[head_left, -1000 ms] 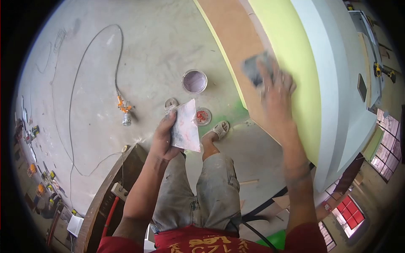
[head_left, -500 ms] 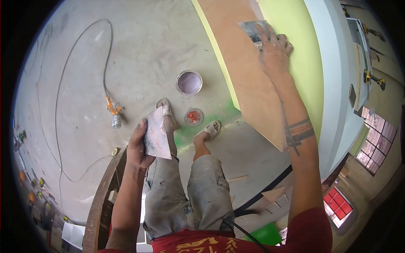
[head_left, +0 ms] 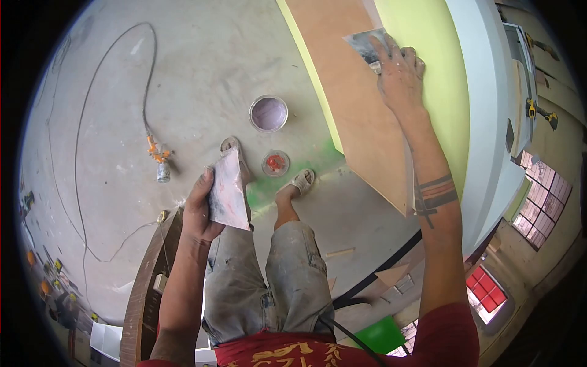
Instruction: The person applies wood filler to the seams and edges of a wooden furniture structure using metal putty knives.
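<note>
My left hand (head_left: pixel 199 205) grips a thin flat putty plate (head_left: pixel 231 192) by its left edge, thumb on top. The plate is smeared with pinkish and grey putty. At the upper right, my right hand (head_left: pixel 400 82) is closed on a flat putty scraper (head_left: pixel 364 44), fingers pressed over its blade. The blade lies against the brown board (head_left: pixel 342 85), near where it meets the yellow-green panel (head_left: pixel 428 55). On the floor stand a tub of lilac putty (head_left: pixel 269 114) and a small round lid with red paste (head_left: pixel 276 163).
An orange spray gun (head_left: pixel 159 158) with a long hose lies on the floor at left. A curved brown wooden piece (head_left: pixel 142 300) with a tape measure (head_left: pixel 162 216) stands by my left arm. Yellow drills (head_left: pixel 541 114) sit at far right. My sandalled feet are near the tub.
The camera view has shifted a little, so the floor items sit slightly further left. Both hands keep their hold; the scraper stays at nearly the same spot on the board.
</note>
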A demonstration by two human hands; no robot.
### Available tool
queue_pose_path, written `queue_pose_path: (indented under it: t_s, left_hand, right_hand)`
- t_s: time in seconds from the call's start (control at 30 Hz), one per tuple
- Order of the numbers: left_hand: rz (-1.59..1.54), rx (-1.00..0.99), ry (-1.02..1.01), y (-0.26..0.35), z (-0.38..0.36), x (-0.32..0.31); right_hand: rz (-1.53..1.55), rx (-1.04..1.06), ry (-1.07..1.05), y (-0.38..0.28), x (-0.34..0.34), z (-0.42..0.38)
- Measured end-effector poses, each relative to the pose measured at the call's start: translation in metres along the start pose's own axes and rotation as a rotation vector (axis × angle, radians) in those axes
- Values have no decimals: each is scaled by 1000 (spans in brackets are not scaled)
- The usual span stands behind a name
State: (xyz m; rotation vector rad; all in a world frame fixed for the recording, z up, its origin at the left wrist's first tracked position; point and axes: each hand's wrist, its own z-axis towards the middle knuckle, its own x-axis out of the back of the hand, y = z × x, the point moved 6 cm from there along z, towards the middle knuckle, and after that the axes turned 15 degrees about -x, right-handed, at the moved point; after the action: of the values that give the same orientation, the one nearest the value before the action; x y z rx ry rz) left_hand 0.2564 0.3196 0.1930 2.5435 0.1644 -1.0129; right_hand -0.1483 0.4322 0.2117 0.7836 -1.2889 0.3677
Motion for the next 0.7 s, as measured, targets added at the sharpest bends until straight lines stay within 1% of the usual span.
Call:
queue_pose_path:
  t_s: [0.1, 0.2, 0.7]
  left_hand:
    - [7, 3, 22, -2, -2, -3]
    - [4, 7, -28, -4, 0, -3]
    - [-5, 26, 13, -32, -7, 1]
  right_hand:
    - [-11, 1, -15, 3, 0, -8]
    - [-15, 0, -39, 7, 2, -18]
    - [-11, -67, -169, 29, 11, -96]
